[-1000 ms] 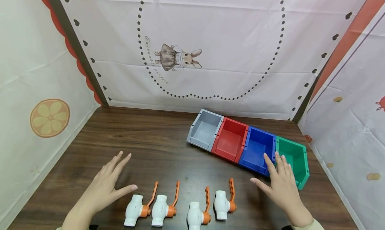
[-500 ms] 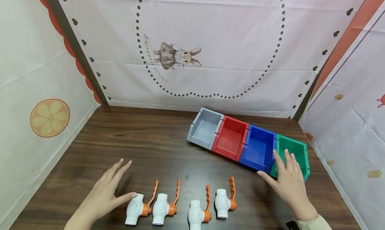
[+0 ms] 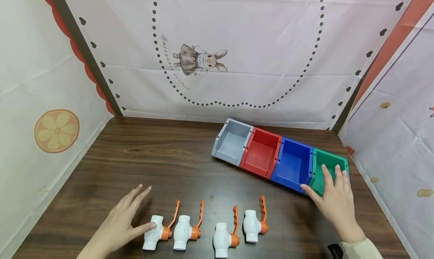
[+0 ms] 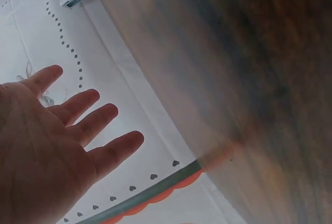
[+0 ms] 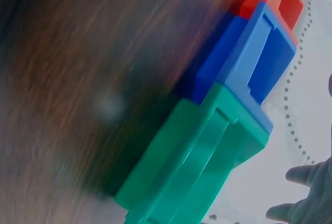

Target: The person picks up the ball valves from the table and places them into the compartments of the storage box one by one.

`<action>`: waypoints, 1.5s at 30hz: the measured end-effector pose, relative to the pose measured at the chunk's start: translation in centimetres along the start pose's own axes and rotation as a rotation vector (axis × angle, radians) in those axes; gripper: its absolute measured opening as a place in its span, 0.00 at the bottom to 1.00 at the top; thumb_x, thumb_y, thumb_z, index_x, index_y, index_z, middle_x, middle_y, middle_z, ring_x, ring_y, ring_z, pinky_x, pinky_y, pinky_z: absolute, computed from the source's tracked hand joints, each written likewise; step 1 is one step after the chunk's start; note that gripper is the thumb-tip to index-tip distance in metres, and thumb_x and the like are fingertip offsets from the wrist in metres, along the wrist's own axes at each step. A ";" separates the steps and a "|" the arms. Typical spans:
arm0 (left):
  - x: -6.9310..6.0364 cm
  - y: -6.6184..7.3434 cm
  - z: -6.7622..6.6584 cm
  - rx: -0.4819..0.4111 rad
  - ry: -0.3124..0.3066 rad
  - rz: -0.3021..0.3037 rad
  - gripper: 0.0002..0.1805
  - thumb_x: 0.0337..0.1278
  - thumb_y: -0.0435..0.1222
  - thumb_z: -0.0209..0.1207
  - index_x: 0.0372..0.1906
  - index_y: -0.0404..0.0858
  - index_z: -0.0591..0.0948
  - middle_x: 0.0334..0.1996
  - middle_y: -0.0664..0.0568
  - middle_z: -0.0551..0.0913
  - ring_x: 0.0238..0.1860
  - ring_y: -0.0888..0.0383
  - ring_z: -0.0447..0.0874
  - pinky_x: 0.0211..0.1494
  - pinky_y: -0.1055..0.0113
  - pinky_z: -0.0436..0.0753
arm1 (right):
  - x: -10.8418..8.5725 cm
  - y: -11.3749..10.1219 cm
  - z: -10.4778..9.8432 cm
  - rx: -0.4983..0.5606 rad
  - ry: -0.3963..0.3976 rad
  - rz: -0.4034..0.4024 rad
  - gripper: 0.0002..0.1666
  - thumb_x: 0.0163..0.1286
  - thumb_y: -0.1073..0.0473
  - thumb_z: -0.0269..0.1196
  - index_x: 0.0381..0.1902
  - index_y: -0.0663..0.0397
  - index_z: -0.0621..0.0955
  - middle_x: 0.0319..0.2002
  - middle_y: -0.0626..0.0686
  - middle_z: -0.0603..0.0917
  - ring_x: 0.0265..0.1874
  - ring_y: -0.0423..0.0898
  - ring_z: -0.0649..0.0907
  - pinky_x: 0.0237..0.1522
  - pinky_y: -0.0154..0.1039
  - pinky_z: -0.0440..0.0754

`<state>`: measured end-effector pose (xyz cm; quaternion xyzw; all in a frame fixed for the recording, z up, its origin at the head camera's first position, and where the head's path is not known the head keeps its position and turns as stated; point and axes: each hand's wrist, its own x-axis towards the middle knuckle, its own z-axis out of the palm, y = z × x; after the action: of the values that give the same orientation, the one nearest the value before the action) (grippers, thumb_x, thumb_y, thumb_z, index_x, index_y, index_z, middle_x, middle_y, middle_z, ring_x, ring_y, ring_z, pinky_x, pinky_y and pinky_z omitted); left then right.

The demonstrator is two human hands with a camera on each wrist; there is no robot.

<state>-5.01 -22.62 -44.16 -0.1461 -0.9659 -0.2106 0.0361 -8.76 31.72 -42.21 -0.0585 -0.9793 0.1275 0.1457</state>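
My left hand (image 3: 120,221) hovers at the front left, fingers spread, thumb over the nearest white ball valve (image 3: 152,238) with an orange handle. Whether the thumb touches it, I cannot tell. In the left wrist view that hand (image 4: 46,151) has loosely extended fingers and holds nothing. Three more such valves lie in a row to the right: a second (image 3: 183,232), a third (image 3: 221,241) and the rightmost (image 3: 251,227). My right hand (image 3: 335,202), fingers apart and holding nothing, is over the front of the green bin (image 3: 318,183), partly hiding it.
Left of the green bin, a blue bin (image 3: 291,161), a red bin (image 3: 261,151) and a grey bin (image 3: 234,138) adjoin in a slanting row. They stand on the dark wooden table (image 3: 162,157). Printed white cloth (image 3: 264,44) walls the back and sides.
My right hand has moved rightward, from by the blue bin's edge to over the green bin. My left hand has sunk slightly nearer the leftmost valve. Valves and bins keep their places.
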 end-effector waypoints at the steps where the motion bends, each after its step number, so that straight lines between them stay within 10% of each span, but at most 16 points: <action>1: -0.1 0.0 0.0 0.001 -0.001 0.000 0.51 0.43 0.58 0.66 0.73 0.51 0.57 0.70 0.36 0.59 0.64 0.30 0.61 0.48 0.24 0.64 | 0.1 0.2 0.0 -0.002 0.005 0.003 0.55 0.60 0.29 0.56 0.71 0.63 0.57 0.69 0.77 0.50 0.70 0.73 0.47 0.60 0.75 0.51; 22: -1.2 0.9 1.4 -0.030 -0.003 0.040 0.51 0.39 0.61 0.67 0.71 0.47 0.62 0.67 0.37 0.65 0.60 0.34 0.69 0.46 0.30 0.71 | 0.8 3.4 0.0 0.085 0.074 0.114 0.42 0.72 0.43 0.49 0.69 0.71 0.55 0.68 0.78 0.49 0.68 0.75 0.48 0.58 0.75 0.54; 45: -1.5 0.8 1.7 -0.085 -0.148 0.043 0.60 0.18 0.67 0.70 0.67 0.43 0.68 0.64 0.38 0.69 0.59 0.36 0.71 0.47 0.35 0.74 | 1.2 5.4 0.8 0.186 -0.020 0.220 0.43 0.64 0.67 0.56 0.66 0.85 0.48 0.59 0.86 0.55 0.60 0.78 0.56 0.61 0.69 0.53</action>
<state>-3.38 -21.55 -45.60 -0.1834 -0.9528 -0.2390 -0.0372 -9.72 36.93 -44.03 -0.1506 -0.9524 0.2333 0.1261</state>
